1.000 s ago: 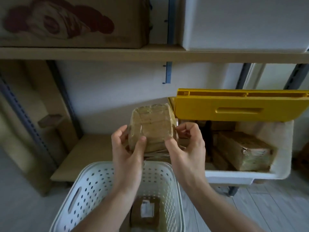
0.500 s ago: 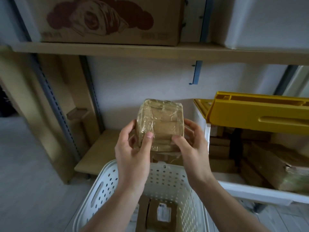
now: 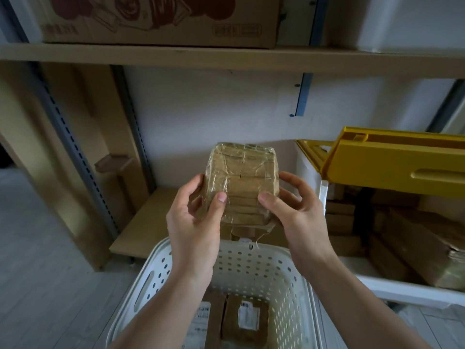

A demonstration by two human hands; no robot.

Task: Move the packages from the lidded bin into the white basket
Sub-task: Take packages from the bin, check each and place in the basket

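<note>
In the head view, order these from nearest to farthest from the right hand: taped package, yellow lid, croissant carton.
1. Taped package, held in the right hand.
2. Yellow lid, to its right.
3. Croissant carton, on the upper shelf, left.

Both bare forearms reach up from the bottom edge and converge toward the middle of the view. The left hand (image 3: pixel 195 222) is raised with its back to the camera, thumb laid forward and pressing flat with its nail showing, the other fingers curled round behind out of sight. The right hand (image 3: pixel 297 215) mirrors it just beside, thumb pointing inward toward the left thumb, index finger arched over the top. The two thumbs sit near each other without touching. Each grip is firm, with the wrists bent slightly back.
</note>
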